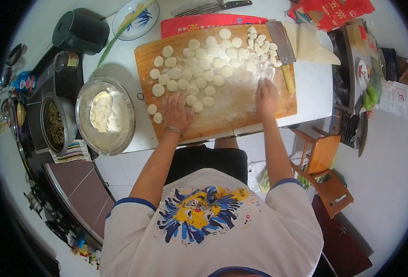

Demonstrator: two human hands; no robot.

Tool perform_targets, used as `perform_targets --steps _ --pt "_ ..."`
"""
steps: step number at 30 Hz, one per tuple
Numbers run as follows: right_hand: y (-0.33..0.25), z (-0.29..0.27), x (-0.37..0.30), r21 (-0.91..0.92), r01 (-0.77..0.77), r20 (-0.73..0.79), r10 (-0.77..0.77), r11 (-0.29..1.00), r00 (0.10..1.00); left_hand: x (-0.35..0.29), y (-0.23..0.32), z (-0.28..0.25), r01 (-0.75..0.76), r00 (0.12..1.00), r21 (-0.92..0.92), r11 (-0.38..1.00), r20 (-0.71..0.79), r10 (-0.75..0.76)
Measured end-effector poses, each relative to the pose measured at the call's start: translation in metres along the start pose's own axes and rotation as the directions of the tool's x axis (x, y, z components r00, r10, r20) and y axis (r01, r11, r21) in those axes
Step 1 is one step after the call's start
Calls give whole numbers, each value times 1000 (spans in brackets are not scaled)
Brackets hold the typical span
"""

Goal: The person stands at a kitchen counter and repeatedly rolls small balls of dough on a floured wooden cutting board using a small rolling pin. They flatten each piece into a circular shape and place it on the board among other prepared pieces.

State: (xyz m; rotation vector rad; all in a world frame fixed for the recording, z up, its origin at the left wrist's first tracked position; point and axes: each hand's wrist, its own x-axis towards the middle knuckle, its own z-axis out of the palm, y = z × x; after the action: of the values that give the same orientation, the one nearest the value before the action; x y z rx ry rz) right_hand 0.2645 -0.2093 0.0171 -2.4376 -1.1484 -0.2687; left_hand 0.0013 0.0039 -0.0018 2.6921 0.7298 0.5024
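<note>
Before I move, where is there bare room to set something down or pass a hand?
Bare: floured board between the right hand and the discs by the left hand; table right of the board, nearer than the beige sheet. Crowded: the board's far half, discs and dough pieces up to the cleaver.

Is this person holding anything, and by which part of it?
No hold shows: the left hand lies on the wooden board beside dough rounds, the right hand on its floury part. Whether anything is under either palm cannot be told.

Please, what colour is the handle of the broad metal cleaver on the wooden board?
The cleaver handle is yellow, shown best in the head view.
</note>
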Motion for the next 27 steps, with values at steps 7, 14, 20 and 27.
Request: perform_targets --steps 7,14,20,27 --pt "8 8 95 77 -156 -28 159 985 987 4 2 -3 -15 1000 -3 1000 -10 14" --pt "-12 8 64 -81 -321 137 330 944 934 1 1 -4 19 999 -27 999 34 -18" --pt "-60 1 -17 171 -62 181 31 983 983 3 4 -7 20 1000 -3 1000 22 -20" --pt "-53 -24 0 322 -145 411 0 936 911 0 2 -3 48 997 -30 998 67 -46"
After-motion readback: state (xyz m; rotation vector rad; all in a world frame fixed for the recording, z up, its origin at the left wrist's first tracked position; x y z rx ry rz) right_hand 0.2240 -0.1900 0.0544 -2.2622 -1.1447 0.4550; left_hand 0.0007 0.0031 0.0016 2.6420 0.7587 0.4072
